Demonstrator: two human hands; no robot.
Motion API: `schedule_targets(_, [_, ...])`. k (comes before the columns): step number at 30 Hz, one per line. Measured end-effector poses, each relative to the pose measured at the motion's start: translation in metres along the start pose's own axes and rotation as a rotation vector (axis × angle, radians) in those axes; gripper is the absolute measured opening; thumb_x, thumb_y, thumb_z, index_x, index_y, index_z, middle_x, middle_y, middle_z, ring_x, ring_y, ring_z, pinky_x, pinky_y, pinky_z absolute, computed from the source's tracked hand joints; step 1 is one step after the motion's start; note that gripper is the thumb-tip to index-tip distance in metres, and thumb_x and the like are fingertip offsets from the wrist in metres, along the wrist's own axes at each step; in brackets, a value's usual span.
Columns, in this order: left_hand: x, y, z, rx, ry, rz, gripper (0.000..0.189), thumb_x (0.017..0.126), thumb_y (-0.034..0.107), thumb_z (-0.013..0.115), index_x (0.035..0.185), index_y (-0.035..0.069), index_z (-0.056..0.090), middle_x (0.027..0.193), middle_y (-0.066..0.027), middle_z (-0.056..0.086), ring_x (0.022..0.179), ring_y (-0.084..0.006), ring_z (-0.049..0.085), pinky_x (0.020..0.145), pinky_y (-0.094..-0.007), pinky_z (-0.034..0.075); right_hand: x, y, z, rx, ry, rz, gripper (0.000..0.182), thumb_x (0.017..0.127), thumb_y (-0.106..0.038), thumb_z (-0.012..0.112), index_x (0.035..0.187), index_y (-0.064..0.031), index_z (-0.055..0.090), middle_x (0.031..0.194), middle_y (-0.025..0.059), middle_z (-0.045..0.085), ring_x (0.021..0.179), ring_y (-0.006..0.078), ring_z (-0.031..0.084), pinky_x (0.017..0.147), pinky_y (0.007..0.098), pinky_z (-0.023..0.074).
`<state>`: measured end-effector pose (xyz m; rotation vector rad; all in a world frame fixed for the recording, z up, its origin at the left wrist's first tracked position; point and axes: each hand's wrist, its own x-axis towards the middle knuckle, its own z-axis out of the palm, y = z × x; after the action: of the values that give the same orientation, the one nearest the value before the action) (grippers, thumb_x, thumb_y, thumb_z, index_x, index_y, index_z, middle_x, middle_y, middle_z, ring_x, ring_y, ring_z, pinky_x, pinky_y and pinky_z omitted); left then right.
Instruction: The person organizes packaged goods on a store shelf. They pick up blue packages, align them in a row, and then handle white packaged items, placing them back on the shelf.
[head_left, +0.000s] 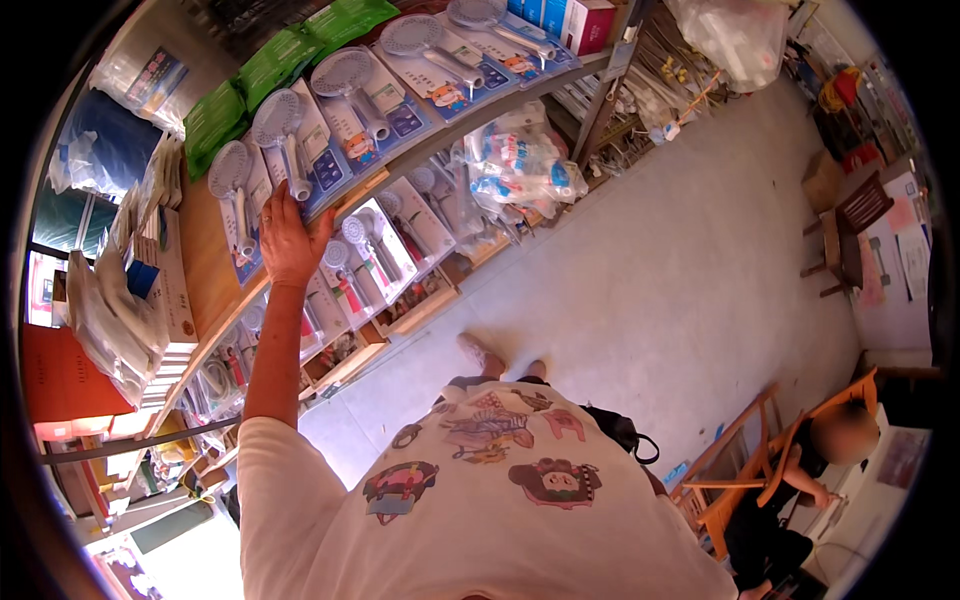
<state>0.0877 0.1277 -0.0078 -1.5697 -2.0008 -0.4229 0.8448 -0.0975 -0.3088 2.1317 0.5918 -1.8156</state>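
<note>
My left hand (289, 244) reaches out to a wooden shelf, palm down with the thumb spread. Its fingertips rest at the lower end of a blister-packed handheld shower head (283, 139) on a blue and white card. Just left of the fingers lies another packed shower head (231, 187). More of these packs, including a shower head pack (352, 90) and a larger-headed one (424, 49), lie side by side to the right. Whether the fingers press on the card or only touch it is hard to see. My right hand is out of view.
Green packets (277, 67) lie behind the packs. Boxed shower heads (375, 247) stand on a lower shelf, beside a plastic bag of white and blue items (521, 161). A wooden chair (844, 225) stands far right. A person (780, 487) sits near a wooden armchair (780, 442) at lower right.
</note>
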Motion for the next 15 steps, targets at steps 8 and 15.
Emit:
schedule_targets(8, [-0.011, -0.007, 0.009, 0.028, -0.04, -0.006, 0.063, 0.082, 0.042, 0.068, 0.12, -0.006, 0.053, 0.13, -0.0183, 0.053, 0.116, -0.0379, 0.051, 0.097, -0.0446, 0.044, 0.077, 0.021, -0.039, 0.209, -0.03, -0.563, 0.021, 0.088, -0.021, 0.061, 0.104, -0.0085, 0.068, 0.085, 0.0081, 0.068, 0.07, 0.0207, 0.066, 0.058, 0.0366, 0.055])
schedule_targets(15, [-0.004, -0.002, 0.008, 0.042, 0.039, 0.039, 0.063, 0.083, 0.043, 0.067, 0.122, -0.005, 0.053, 0.129, -0.0189, 0.054, 0.115, -0.0382, 0.052, 0.095, -0.0448, 0.045, 0.098, 0.056, -0.036, 0.397, -0.072, -0.444, 0.023, 0.088, -0.026, 0.063, 0.107, -0.0136, 0.068, 0.084, 0.006, 0.067, 0.063, 0.0185, 0.063, 0.054, 0.0349, 0.0529])
